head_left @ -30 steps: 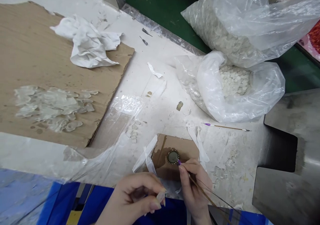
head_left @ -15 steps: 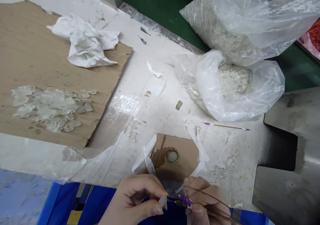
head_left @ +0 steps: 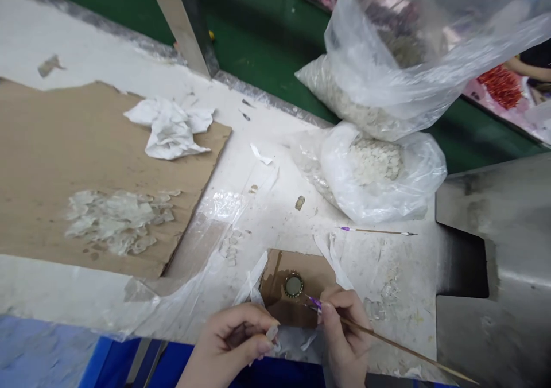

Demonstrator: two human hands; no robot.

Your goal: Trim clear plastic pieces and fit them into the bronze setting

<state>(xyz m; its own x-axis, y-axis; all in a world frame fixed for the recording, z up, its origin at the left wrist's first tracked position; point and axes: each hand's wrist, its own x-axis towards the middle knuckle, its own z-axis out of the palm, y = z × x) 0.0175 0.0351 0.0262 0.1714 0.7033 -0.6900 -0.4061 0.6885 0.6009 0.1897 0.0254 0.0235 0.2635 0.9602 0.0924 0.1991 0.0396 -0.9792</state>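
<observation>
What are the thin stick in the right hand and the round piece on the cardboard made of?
The thin stick looks like wood or bamboo: matte, straw-brown. The round piece looks like metal, with a dull bronze sheen and scalloped rim; its pale centre is unclear.

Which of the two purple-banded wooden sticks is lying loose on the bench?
The stick just below the plastic bag, untouched on the bench; the other stick is pinched in the right hand.
</observation>
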